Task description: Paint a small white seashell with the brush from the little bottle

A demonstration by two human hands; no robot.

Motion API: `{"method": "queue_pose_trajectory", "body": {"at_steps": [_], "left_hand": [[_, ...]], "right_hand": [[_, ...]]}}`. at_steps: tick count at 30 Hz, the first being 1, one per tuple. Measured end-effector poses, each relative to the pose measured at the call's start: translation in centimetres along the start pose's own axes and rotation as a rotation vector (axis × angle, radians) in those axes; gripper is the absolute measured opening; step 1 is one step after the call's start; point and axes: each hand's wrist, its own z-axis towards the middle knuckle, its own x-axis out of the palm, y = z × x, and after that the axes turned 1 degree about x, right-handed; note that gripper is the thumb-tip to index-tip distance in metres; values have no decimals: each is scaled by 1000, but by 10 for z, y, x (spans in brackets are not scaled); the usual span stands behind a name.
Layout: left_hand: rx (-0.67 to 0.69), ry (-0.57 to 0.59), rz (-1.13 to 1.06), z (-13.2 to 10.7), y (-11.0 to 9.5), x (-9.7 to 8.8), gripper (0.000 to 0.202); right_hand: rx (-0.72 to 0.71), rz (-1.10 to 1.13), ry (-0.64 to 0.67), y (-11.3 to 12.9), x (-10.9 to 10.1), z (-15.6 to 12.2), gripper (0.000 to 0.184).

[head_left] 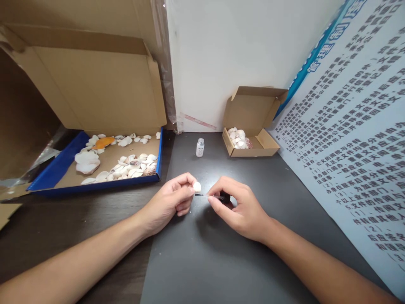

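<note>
My left hand pinches a small white shell between thumb and fingertips. Facing it, my right hand grips a small brush with a black cap-like handle. The brush's thin dark tip points left and lies just beneath the shell; whether they touch I cannot tell. Beyond both hands, a little clear glass bottle with a white label stands upright, its neck uncapped. Much of the brush handle is hidden by my right fingers.
At left, an open cardboard box with blue sides holds many white shells and an orange one. A smaller open cardboard box with shells stands at the back right. A dark mat covers the table; a printed poster rises at right.
</note>
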Motion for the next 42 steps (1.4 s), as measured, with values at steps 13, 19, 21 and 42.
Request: {"method": "queue_pose_trajectory", "body": {"at_steps": [13, 19, 21, 42], "left_hand": [[-10, 10, -12, -1, -1, -1, 11], [-23, 10, -24, -1, 0, -1, 9], [-31, 5, -40, -1, -1, -1, 8], [-17, 40, 83, 0, 2, 0, 17]], "right_hand": [[110, -85, -16, -4, -1, 2, 9], [44, 6, -26, -4, -1, 2, 9], [14, 9, -18, -3, 0, 1, 8], [108, -89, -2, -2, -2, 2, 11]]}}
